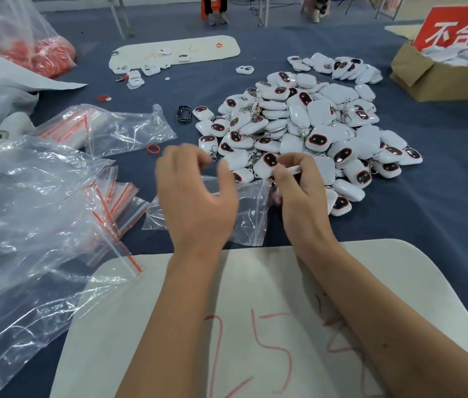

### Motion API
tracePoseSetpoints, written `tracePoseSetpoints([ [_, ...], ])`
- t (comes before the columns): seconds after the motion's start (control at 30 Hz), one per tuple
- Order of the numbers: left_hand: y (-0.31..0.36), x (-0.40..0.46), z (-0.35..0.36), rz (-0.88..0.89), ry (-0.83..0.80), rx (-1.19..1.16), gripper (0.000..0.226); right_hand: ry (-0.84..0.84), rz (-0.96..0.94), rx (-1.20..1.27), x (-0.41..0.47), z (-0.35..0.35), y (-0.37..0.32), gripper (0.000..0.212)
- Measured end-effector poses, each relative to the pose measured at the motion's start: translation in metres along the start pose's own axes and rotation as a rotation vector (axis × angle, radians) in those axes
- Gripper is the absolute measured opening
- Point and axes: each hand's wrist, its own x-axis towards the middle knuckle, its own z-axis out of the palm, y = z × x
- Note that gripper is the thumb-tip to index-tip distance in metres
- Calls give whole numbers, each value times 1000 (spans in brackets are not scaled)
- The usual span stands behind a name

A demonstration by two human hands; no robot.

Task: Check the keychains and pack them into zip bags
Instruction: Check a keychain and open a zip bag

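- Left hand (195, 196): motion-blurred, fingers loosely curled; grip on zip bag (251, 216) cannot be determined.
- Right hand (299, 182): pinches the bag's top edge.
- Keychain pile (307, 124): directly behind both hands.
- Cardboard box (439, 79): cropped at right.

Both my bare forearms reach up from the bottom of the frame toward its middle, the left rising from bottom centre and the right slanting in from the lower right corner. My left hand (198, 193) hangs at centre frame, back to the camera, fingers loosely curled and blurred, thumb apart. My right hand (299, 185), just right of it, has fingers curled in a pinch.
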Motion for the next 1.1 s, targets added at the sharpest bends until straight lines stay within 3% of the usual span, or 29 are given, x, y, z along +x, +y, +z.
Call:
tracePoseSetpoints([
  [0.07, 9, -4, 4, 125, -137, -117, 25, -18, 39, 145, 1, -2, 2, 29],
  [0.13, 13, -7, 8, 169, -298, -130, 32, 6, 26, 117, 2, -3, 3, 30],
  [0.3, 3, -8, 6, 107, -477, -110, 37, 188, -36, 17, 4, -6, 7, 41],
  [0.47, 2, -8, 5, -22, -467, -101, 15, 148, -137, 14, 1, -5, 3, 26],
  [0.57, -1, -7, 8, -93, -418, -2, 16, 108, -179, -71, 1, -5, 3, 29],
  [0.7, -4, -7, 9, -146, -408, -5, 26, -8, -116, -8, 0, -5, 3, 39],
  [0.77, -4, -6, 9, -137, -412, 43, 34, 12, -96, 56, 1, -4, 2, 33],
  [0.87, -7, -6, 9, -140, -425, 44, 21, 60, -52, 95, 0, -3, 0, 23],
  [1.1, -5, -4, 9, -322, -318, -138, 18, 94, -256, -234, -5, -2, 0, 23],
])
